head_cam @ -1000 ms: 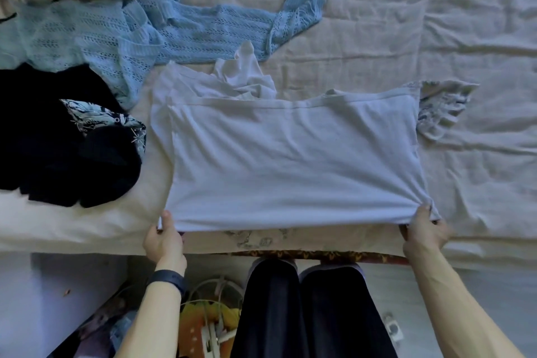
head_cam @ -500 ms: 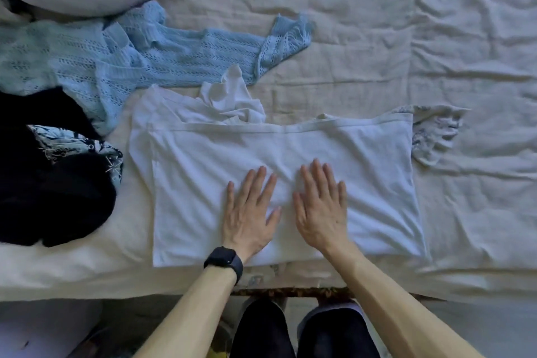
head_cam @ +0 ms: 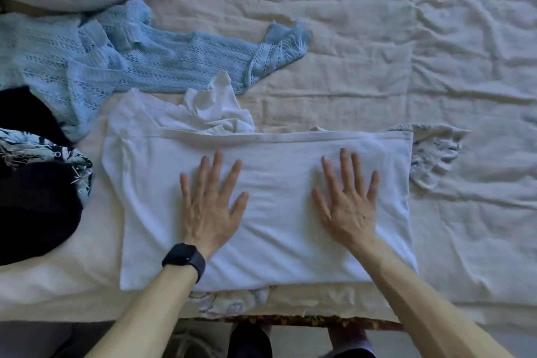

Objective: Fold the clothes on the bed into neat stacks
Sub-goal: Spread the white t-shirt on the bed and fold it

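The bare left forearm [head_cam: 139,314] and bare right forearm [head_cam: 430,308] are stretched forward and slightly inward. The left hand [head_cam: 210,206] is laid flat, palm down, fingers straight and spread, thumb turned inward. The right hand [head_cam: 347,200] is laid flat likewise, well apart from it, fingers fanned.

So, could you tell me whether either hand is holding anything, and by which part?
Nothing is held: the left hand and right hand lie flat, fingers straight, on the white shirt.
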{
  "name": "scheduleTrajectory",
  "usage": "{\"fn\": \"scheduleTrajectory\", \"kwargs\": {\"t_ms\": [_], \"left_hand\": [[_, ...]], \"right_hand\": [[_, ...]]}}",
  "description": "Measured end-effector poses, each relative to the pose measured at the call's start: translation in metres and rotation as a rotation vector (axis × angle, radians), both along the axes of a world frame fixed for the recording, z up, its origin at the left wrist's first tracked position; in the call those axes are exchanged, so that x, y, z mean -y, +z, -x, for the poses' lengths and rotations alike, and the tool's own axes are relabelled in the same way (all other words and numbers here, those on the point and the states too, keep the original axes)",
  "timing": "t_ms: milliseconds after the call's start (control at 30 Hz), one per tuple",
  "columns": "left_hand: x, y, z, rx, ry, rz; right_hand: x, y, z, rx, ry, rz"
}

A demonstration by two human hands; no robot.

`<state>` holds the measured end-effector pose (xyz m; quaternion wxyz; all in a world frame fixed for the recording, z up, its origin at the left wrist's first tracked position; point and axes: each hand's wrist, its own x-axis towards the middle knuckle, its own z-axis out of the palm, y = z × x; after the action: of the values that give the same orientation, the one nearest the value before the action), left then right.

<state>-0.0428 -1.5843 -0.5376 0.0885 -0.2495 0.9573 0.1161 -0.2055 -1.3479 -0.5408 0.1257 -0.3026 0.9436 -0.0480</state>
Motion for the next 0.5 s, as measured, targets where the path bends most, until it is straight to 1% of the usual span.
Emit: {"fn": "scheduleTrajectory", "kwargs": {"t_ms": [33,67,100,167,233,333,433,500], "left_hand": [[-0.024,0.0,0.002,0.021,-0.075,-0.04],[-0.044,-0.001,0.003,0.046,-0.119,-0.062],[-0.059,-0.002,0.005,0.068,-0.117,-0.072],[-0.081,-0.003,0.005,0.102,-0.063,-0.062],[-0.107,-0.001,0.007,0.099,-0.078,-0.047],[-0.168,0.009,0.018,0.124,-0.268,-0.152],[-0.235,0.011,0.038,0.215,-0.521,-0.231],[-0.272,0.008,0.055,0.275,-0.548,-0.23]], "right_hand": [[-0.006,-0.001,-0.015,0.026,0.104,-0.005],[-0.013,-0.004,-0.019,0.052,0.161,-0.015],[-0.021,-0.007,-0.014,0.075,0.17,-0.023],[-0.042,-0.01,0.013,0.097,0.119,-0.06],[-0.069,-0.008,0.045,0.087,0.06,-0.123],[-0.12,-0.005,0.077,0.121,-0.086,-0.216],[-0.181,0.001,0.078,0.161,-0.17,-0.258],[-0.223,0.004,0.069,0.178,-0.147,-0.267]]}}
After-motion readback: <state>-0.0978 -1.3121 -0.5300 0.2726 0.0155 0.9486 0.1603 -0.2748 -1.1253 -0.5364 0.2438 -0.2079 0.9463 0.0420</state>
